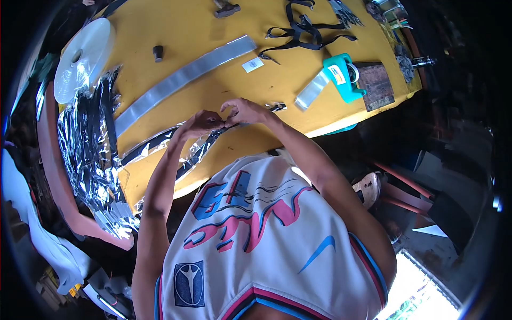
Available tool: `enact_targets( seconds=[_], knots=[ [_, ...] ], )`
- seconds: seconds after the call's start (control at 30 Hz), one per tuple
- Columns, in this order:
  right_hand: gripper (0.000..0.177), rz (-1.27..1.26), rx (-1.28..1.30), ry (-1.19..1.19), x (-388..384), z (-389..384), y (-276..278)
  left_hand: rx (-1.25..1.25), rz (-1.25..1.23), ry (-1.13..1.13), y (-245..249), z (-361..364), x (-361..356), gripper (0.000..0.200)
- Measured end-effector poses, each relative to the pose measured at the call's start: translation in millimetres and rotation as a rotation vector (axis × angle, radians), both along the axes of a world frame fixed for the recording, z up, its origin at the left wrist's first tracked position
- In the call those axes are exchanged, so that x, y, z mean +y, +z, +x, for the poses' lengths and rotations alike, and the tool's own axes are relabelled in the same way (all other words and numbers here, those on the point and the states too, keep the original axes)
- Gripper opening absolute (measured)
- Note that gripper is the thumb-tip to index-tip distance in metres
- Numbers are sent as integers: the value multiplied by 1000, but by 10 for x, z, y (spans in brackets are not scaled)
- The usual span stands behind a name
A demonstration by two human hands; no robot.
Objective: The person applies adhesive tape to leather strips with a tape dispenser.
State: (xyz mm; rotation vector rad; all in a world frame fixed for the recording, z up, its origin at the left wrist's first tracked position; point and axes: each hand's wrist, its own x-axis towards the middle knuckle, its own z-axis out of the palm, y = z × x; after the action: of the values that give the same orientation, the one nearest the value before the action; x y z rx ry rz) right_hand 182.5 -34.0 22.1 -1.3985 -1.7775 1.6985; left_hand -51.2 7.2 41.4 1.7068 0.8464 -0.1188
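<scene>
My left hand [205, 122] and my right hand [242, 112] meet over the front part of the yellow table. Both have their fingers bent and pinched together at the end of a black strap in clear plastic [205, 145]. The exact grip is partly hidden by the fingers. Another plastic-wrapped black strap [152, 143] lies to the left of my hands. Just right of my right hand is a small dark metallic piece [276, 106]. Beyond both hands a long flat clear plastic strip [186, 74] stretches across the tabletop.
A large roll of clear plastic [80, 61] and a pile of plastic-wrapped black straps [88, 144] occupy the table's left end. A green tape dispenser [346, 80], a white label [253, 64], black straps [306, 34], a hammer [226, 9] and a small black cylinder [158, 53] lie farther off.
</scene>
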Motion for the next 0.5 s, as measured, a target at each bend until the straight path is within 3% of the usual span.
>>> enact_targets(
  seconds=[0.07, 0.13, 0.23, 0.4, 0.47, 0.5],
  knots=[
    [54, 51, -76, 24, 8, 118, 104, -26, 68, -24, -71, -28, 9, 36],
    [54, -98, -226, 42, 10, 513, 243, -22, 73, -15, -230, -73, 14, 34],
    [50, -107, -216, 109, 67, 1317, 62, -6, 73, 1, -188, -55, -18, 31],
    [42, -180, -349, -39, 49, 2212, 334, 16, 54, -25, -205, -39, -31, 28],
    [39, -102, -466, -81, 5, 2258, 352, 7, 103, -34, -245, -41, -26, 29],
    [38, 66, -524, -147, -35, 2218, 305, 7, 101, -36, -263, -35, -31, 29]
  ],
)
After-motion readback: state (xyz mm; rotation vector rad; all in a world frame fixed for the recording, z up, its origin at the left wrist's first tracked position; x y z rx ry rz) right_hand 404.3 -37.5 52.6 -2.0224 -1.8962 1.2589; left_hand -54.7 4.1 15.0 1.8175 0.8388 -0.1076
